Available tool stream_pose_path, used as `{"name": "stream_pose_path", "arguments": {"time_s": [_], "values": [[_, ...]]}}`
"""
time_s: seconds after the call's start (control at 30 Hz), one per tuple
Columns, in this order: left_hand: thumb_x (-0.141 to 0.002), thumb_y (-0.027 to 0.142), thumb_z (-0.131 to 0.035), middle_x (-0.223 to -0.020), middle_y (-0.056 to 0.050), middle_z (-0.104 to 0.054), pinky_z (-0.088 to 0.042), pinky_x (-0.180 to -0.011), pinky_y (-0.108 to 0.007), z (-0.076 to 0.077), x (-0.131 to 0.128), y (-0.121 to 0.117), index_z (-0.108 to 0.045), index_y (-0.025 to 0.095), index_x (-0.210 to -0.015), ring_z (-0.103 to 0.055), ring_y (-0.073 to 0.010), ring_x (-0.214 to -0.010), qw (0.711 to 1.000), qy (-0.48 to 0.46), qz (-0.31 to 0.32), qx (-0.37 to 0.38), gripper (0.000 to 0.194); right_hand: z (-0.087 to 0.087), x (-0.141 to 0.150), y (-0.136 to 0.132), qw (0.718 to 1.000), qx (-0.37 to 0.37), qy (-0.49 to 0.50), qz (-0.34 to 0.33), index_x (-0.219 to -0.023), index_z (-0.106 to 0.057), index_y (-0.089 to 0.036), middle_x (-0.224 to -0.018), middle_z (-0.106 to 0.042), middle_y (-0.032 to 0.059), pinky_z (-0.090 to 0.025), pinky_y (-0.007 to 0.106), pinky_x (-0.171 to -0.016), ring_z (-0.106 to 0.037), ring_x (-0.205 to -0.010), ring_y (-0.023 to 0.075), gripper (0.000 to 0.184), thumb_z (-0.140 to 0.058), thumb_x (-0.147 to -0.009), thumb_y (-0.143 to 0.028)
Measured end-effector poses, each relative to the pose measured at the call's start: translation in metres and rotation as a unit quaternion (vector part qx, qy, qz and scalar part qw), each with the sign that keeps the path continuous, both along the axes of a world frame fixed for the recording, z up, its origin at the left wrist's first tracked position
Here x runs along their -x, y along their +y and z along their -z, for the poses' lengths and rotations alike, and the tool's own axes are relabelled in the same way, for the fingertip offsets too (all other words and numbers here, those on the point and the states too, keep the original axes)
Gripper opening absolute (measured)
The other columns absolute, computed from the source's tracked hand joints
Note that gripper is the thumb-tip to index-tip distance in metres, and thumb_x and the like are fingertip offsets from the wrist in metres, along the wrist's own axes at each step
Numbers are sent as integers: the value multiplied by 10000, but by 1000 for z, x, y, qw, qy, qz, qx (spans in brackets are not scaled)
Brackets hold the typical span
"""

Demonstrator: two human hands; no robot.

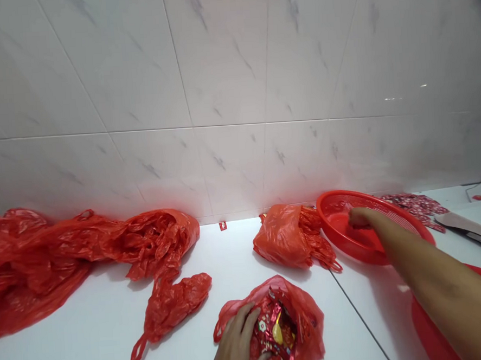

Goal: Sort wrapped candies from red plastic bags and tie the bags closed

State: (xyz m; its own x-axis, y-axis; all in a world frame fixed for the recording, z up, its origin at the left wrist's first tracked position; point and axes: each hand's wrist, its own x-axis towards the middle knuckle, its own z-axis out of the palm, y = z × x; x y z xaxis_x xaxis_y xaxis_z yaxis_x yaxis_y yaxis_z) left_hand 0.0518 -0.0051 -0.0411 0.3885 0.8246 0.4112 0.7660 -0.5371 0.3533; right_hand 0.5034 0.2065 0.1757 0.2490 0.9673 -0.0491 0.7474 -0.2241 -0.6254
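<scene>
**Reaching low, arms spread wide**

A white tiled counter (239, 294) holds crumpled red plastic bags (38, 268) at left and a round red plastic basket (336, 223) ahead. The curled right hand (359, 218) rests inside that basket, its hold unclear. The left hand (234, 346), fingers partly curved, sits at an open red plastic bag (310, 317) beside shiny foil packets (272, 327); whether it grips anything cannot be told.

Home kitchen by look: grey-veined white wall tiles (225, 67) above white tiled worktop (96, 346), red plastic basket (332, 212) standing on it.
</scene>
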Motion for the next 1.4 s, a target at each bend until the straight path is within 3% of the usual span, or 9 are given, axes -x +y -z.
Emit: {"name": "stream_pose_path", "arguments": {"time_s": [0.17,0.27,0.4,0.53,0.63,0.8,0.93,1.2,1.4], "values": [[-862,223,-743,-1605,-126,-553,-513,-1187,-564,-21,-12,-3,-542,284,-1553,-576,-372,-1433,994,-32,-29,96,722,-55,37,-8,986,96,18,-132,-607,-571,-161,-470,-503,-19,-268,253,-497,-383,-409,70,240,-572,-822,-54],[-872,239,-732,-1632,-127,-519,-475,-1204,-607,-31,-15,-2,-521,284,-1571,-541,-387,-1458,989,-48,-30,139,732,-58,94,-55,960,96,63,-255,-796,-657,-153,-647,-617,-20,-354,217,-569,-522,-541,77,100,-592,-869,-130],[-899,268,-700,-1670,-136,-467,-431,-1229,-627,-36,-15,-3,-476,260,-1602,-477,-396,-1511,985,-66,-21,158,738,-6,189,-132,897,122,26,-424,-836,-727,-202,-775,-724,-14,-409,226,-612,-640,-691,150,130,-782,-721,-173],[-928,282,-668,-1694,-152,-427,-401,-1260,-594,-36,-12,-7,-393,214,-1641,-404,-374,-1564,985,-72,-11,159,767,64,238,-174,931,13,-64,-358,-1110,-701,-236,-883,-750,28,-380,257,-635,-668,-815,210,266,-664,-851,-184],[-952,357,-675,-1679,-151,-449,-412,-1248,-586,-38,-9,-10,-378,227,-1639,-421,-372,-1552,986,-80,-3,143,760,100,237,-180,946,-95,-28,-309,-1298,-621,-248,-1000,-761,50,-447,291,-746,-692,-916,226,353,-610,-946,-214],[-992,367,-629,-1434,-149,-634,-520,-1090,-523,-53,-10,-19,-583,215,-1377,-595,-338,-1336,994,-90,-14,55,417,130,218,-182,908,-240,40,-340,-1313,-645,-242,-1216,-745,86,-530,359,-939,-705,-1099,246,339,-643,-974,-240],[-901,434,-734,-1060,-104,-677,-529,-858,-458,-66,-21,-37,-635,206,-974,-630,-290,-961,997,-16,72,7,259,132,203,-182,889,-268,64,-365,-1371,-641,-250,-1267,-752,89,-555,397,-993,-719,-1138,257,381,-645,-991,-269],[-831,116,-582,-842,-65,-644,-477,-727,-404,-60,-45,-50,-630,211,-876,-589,-244,-781,990,40,132,-14,116,134,176,-173,864,-337,104,-359,-1234,-686,-232,-1075,-770,45,-585,335,-862,-737,-948,205,439,-510,-881,-38],[-924,59,-574,-1086,-104,-715,-501,-995,-484,-71,-28,-30,-635,184,-1269,-625,-282,-1096,976,-60,80,-193,371,131,163,-165,871,-386,82,-292,-1108,-698,-224,-1040,-721,65,-543,373,-877,-669,-979,235,214,-616,-931,-138]]}}
